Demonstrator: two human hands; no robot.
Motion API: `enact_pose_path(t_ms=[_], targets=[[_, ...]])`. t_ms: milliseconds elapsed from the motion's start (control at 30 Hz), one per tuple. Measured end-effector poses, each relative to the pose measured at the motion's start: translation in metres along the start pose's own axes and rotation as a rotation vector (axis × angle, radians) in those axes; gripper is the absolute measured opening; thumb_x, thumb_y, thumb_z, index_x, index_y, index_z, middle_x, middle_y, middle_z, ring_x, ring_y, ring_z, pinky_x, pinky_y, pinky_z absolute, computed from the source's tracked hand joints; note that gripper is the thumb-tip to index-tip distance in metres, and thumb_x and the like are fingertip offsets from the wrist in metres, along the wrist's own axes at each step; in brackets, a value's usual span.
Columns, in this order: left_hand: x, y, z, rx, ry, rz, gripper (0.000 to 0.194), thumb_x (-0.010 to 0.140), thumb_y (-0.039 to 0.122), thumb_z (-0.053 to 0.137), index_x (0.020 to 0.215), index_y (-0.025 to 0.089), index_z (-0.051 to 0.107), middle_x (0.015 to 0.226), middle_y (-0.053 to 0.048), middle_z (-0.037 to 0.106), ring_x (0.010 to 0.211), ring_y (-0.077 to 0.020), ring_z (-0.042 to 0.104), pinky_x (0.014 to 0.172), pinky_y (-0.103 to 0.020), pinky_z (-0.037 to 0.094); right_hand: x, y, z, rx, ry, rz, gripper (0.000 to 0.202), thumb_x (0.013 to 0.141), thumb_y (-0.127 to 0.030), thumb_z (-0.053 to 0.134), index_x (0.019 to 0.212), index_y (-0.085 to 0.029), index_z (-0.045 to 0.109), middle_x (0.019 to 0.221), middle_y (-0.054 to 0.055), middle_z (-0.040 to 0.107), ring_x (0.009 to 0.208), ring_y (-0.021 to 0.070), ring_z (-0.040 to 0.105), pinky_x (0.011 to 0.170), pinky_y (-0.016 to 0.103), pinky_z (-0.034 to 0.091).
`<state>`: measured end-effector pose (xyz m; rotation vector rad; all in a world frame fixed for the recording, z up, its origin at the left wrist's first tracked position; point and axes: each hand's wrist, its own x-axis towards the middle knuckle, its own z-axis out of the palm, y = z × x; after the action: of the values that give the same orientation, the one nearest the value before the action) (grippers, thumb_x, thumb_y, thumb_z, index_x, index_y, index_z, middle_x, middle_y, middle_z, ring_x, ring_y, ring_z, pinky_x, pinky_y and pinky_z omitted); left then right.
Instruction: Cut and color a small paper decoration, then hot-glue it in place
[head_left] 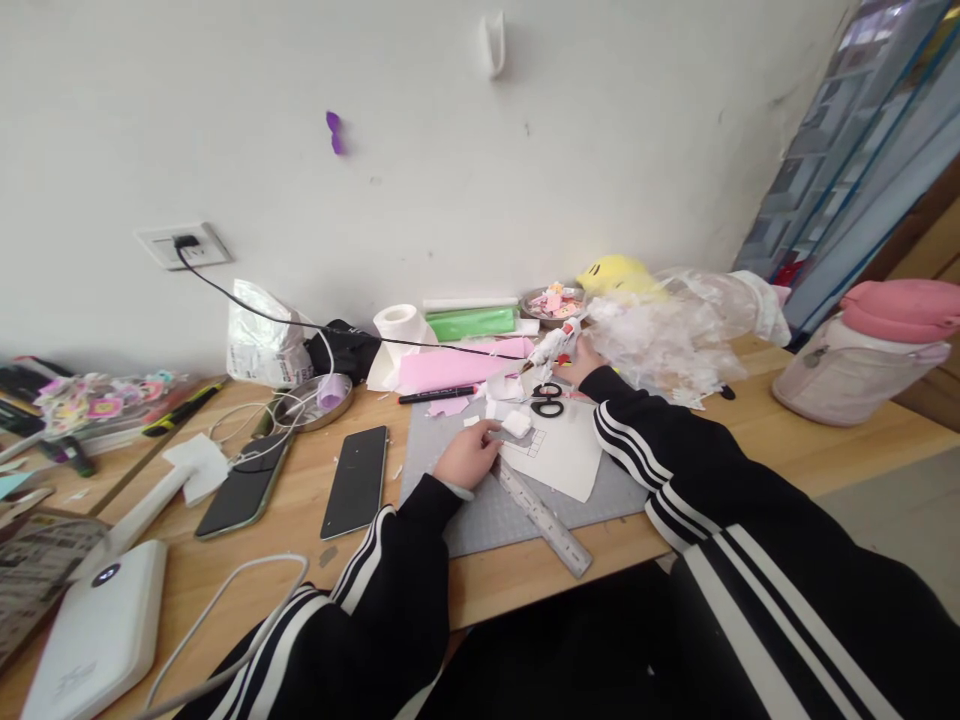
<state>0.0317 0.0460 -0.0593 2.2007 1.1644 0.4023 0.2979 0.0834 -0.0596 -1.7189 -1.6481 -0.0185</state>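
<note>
Over the grey cutting mat (480,522), my left hand (466,458) has its fingers closed at the edge of a small white object (516,423), above the end of a steel ruler (546,520). Farther back, my right hand (583,364) is closed at a white glue gun (555,342) with a black cord. Black-handled scissors (547,400) lie between my hands. White paper (581,460) with a drawn grid rests on the mat.
Pink paper (442,370), a black pen (436,395) and a paper roll (401,325) lie behind the mat. Two phones (355,482) are at the left. Crumpled plastic (667,345) and a pink-lidded bottle (855,355) stand to the right.
</note>
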Motion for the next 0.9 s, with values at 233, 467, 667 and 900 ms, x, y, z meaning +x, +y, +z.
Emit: enact_pose_path(t_ms=[233, 467, 667, 900], targets=[[0.000, -0.008, -0.006, 0.024, 0.035, -0.068, 0.024, 0.090, 0.032, 0.052, 0.102, 0.012, 0.058, 0.098, -0.006, 0.061, 0.085, -0.0152, 0.060, 0.076, -0.035, 0.052, 0.000, -0.006, -0.003, -0.113, -0.019, 0.117, 0.032, 0.088, -0.033, 0.054, 0.115, -0.015, 0.054, 0.115, 0.008, 0.057, 0.102, 0.0203, 0.057, 0.086, 0.042, 0.049], [0.002, -0.014, -0.007, -0.102, 0.089, -0.109, 0.023, 0.089, 0.031, 0.053, 0.101, 0.012, 0.058, 0.092, -0.004, 0.061, 0.078, -0.0132, 0.059, 0.071, -0.031, 0.052, 0.000, -0.003, 0.003, -0.157, -0.019, 0.085, 0.030, 0.088, -0.033, 0.054, 0.113, -0.015, 0.055, 0.113, 0.008, 0.058, 0.100, 0.0196, 0.058, 0.086, 0.041, 0.049], [0.006, -0.012, -0.001, -0.323, 0.194, -0.070, 0.026, 0.090, 0.027, 0.052, 0.111, 0.012, 0.052, 0.081, -0.001, 0.058, 0.062, -0.0086, 0.055, 0.056, -0.023, 0.050, -0.003, -0.003, 0.009, -0.173, -0.033, 0.049, 0.029, 0.088, -0.034, 0.054, 0.109, -0.014, 0.056, 0.107, 0.007, 0.059, 0.095, 0.0181, 0.058, 0.083, 0.039, 0.049], [0.016, -0.012, -0.004, -0.372, 0.241, -0.063, 0.033, 0.089, 0.023, 0.052, 0.121, 0.014, 0.044, 0.080, 0.001, 0.056, 0.054, -0.0064, 0.052, 0.050, -0.020, 0.047, -0.004, -0.005, 0.012, -0.163, -0.027, 0.004, 0.030, 0.081, -0.034, 0.061, 0.101, -0.012, 0.058, 0.096, 0.007, 0.061, 0.092, 0.0186, 0.058, 0.083, 0.039, 0.046]])
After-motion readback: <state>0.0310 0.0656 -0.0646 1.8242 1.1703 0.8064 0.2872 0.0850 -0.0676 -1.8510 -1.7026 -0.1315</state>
